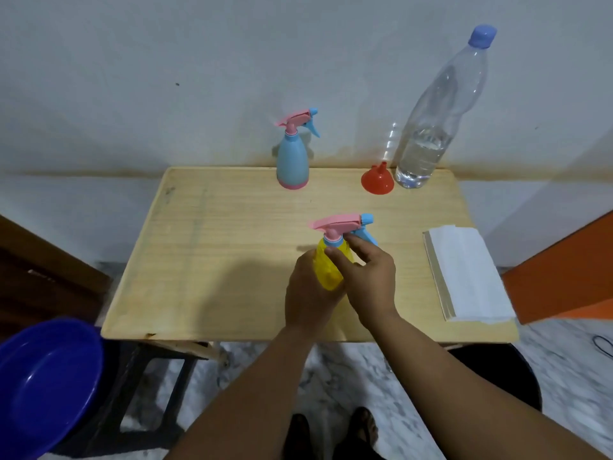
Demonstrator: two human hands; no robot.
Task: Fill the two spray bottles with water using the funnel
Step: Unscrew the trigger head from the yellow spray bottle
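A yellow spray bottle [326, 270] with a pink and blue trigger head stands near the middle of the wooden table [215, 254]. My left hand [306, 293] grips its body from the left. My right hand [368, 277] reaches over it, with thumb and fingers at the collar under the pink head. A blue spray bottle [292, 161] with its head on stands at the back edge. A red funnel [377, 181] lies mouth-down at the back right, beside a tall clear water bottle [431, 127] with a blue cap, about a third full.
A folded white cloth [467, 273] lies at the table's right side. A blue plastic basin [46, 383] sits low at the left, beside a dark stool. An orange surface stands at the right. A wall runs close behind the table.
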